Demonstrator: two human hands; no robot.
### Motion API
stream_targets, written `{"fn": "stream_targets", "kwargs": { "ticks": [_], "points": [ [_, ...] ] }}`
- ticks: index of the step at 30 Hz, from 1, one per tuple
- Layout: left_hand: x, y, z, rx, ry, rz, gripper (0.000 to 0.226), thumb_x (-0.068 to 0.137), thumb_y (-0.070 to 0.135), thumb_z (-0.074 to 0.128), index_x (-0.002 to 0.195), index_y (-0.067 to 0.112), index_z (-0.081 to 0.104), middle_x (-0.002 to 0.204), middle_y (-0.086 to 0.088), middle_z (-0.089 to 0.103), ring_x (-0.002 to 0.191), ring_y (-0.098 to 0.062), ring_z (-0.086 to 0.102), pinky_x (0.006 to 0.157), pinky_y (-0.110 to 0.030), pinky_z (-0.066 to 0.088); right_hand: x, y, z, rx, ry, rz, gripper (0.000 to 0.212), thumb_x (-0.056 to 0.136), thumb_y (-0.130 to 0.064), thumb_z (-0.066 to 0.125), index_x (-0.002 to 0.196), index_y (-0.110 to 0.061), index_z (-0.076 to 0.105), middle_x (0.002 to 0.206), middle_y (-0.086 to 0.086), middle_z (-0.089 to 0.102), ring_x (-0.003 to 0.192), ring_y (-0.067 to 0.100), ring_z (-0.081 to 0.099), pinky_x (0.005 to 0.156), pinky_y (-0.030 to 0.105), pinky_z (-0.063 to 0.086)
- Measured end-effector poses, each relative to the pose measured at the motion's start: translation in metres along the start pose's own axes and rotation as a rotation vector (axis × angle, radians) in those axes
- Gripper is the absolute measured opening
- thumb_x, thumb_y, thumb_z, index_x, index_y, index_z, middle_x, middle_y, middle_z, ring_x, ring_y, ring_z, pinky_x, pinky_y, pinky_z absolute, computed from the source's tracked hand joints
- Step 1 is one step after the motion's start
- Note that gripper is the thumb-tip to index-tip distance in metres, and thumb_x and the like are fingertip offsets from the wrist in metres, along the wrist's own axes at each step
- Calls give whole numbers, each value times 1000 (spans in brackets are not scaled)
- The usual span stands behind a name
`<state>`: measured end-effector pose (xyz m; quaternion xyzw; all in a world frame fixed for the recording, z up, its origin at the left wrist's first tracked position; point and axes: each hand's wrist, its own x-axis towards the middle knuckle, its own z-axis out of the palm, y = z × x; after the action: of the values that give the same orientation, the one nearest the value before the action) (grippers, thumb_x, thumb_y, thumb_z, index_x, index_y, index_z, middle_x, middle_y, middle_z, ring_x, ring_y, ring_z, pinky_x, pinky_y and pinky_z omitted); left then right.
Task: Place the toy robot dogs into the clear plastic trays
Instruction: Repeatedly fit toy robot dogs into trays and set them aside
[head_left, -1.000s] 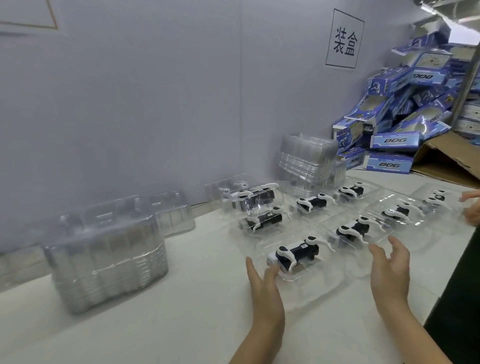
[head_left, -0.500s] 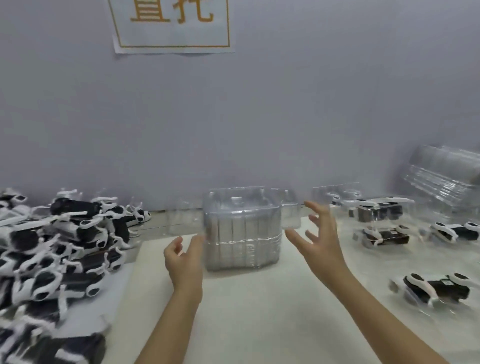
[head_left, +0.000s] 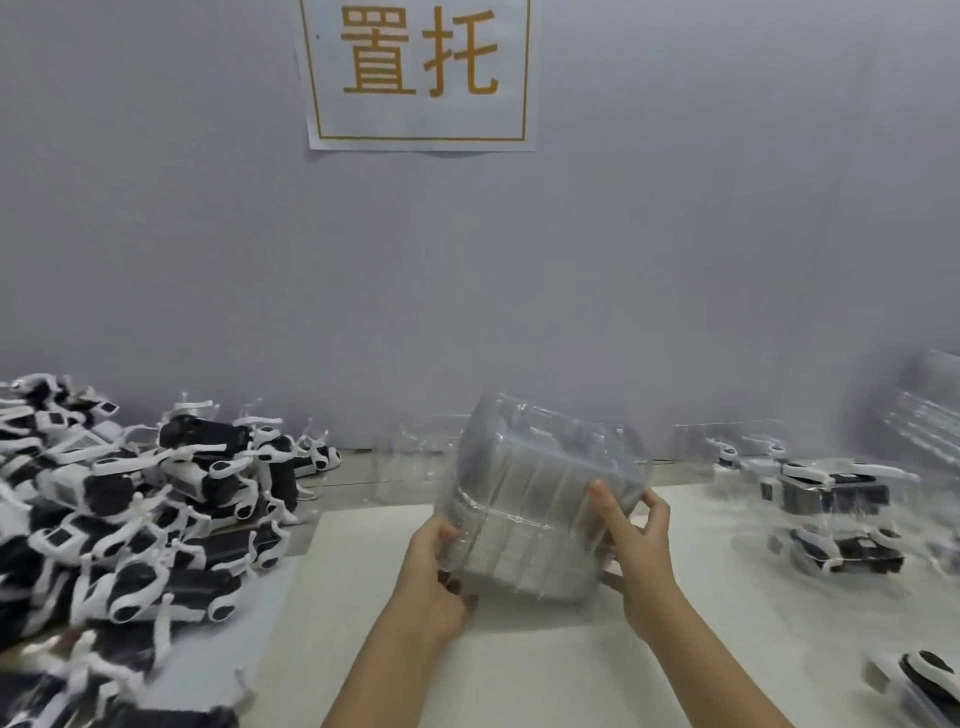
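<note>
- Stack of nested clear plastic trays (head_left: 540, 499), wrapped with clear tape, held centre frame between both hands, tilted, over the white tabletop (head_left: 519, 675). Can't tell if its lower edge touches the table.
- Left hand (head_left: 431, 577): grips the stack's lower-left corner. Thumb lies on the near face, other fingers (head_left: 454, 584) are curled under the bottom edge, close together, dark nails showing.
- Right hand (head_left: 636, 551): grips the stack's right side. Thumb is stretched up the near face and the index finger hooks round the right edge. There is a wide gap between thumb and index, filled by the stack. Remaining fingers sit behind or under the plastic, only blurred through it, so their spread is unclear.
- Both hands are clamped on the same stack, nothing else in either.
- Pile of black-and-white toy robot dogs (head_left: 130, 519): loose heap on the left of the table, well apart from the hands, none of these in trays.
- Right side: 2 filled clear trays, each with 1 dog, 1 upper (head_left: 836, 491) and 1 just below it (head_left: 847, 553). Another filled tray (head_left: 924, 675) is cut off at the bottom-right edge.
- Second stack of empty clear trays (head_left: 930, 410) at the far right edge, leaning, partly out of frame.
- White paper sign with 2 orange characters (head_left: 418, 73) on the grey wall (head_left: 675, 234), above the held stack.
</note>
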<state>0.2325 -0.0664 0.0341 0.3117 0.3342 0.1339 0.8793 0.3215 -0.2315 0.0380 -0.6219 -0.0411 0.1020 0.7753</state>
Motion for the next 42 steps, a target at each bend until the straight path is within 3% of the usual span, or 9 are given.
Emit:
{"fn": "stream_targets", "kwargs": {
  "ticks": [3,6,10,14,16,19,26,38,42],
  "points": [
    [-2,-8,-1,-167,-65,341,49,74,11,67,120,3,54,104,-18,58,86,-26,56,67,-32,46,-18,11,-4,104,-2,58,77,53,-62,74,117,-39,38,102,-2,60,86,23,65,55,36,55],
    [-11,-19,-7,-67,-110,575,79,51,24,86,119,-2,56,110,-20,70,84,-20,69,71,-28,56,-36,22,-2,201,-29,83,79,55,-66,74,123,-49,37,118,-6,57,102,34,65,67,50,60],
    [-15,-38,-1,150,-76,738,106,23,35,99,117,24,49,117,-8,68,102,-23,69,83,-39,58,-52,23,-2,227,-128,57,56,63,-61,79,112,-61,51,120,-4,61,94,38,70,63,51,59],
    [-12,-37,3,152,56,842,109,5,47,97,102,30,50,98,10,69,84,1,69,64,-12,54,-49,8,-12,-74,31,-118,75,46,-66,84,110,-57,46,126,-8,52,109,15,57,81,41,55],
    [-9,-36,3,179,81,858,109,4,51,96,101,29,52,94,11,71,83,-4,70,66,-20,56,-45,-5,-15,-260,103,-390,81,51,-63,76,122,-62,39,134,-21,42,124,2,41,104,35,37],
    [-14,-35,8,212,59,857,103,10,45,99,101,32,52,100,6,71,89,-11,71,79,-37,58,-41,-29,-9,-472,14,-582,70,59,-72,64,125,-65,43,118,-43,51,115,-18,44,95,21,36],
    [-24,-29,15,394,16,925,88,12,45,96,88,53,52,93,21,71,80,0,71,62,-19,57,-26,-31,3,-620,12,-524,53,59,-87,46,89,-44,54,77,-19,66,64,4,61,62,34,50],
    [-32,-6,11,523,5,949,92,20,54,95,100,53,52,104,23,69,95,-1,69,84,-39,56,-21,-24,18,-352,-110,-482,46,64,-75,66,85,-35,59,55,-15,55,50,0,48,50,13,39],
    [-33,-5,10,514,35,954,87,19,55,94,97,51,54,99,20,72,90,-3,70,83,-38,57,-20,-28,13,-324,-143,-438,54,61,-63,74,98,-24,69,69,-2,62,70,23,60,65,31,50]
  ]
}}
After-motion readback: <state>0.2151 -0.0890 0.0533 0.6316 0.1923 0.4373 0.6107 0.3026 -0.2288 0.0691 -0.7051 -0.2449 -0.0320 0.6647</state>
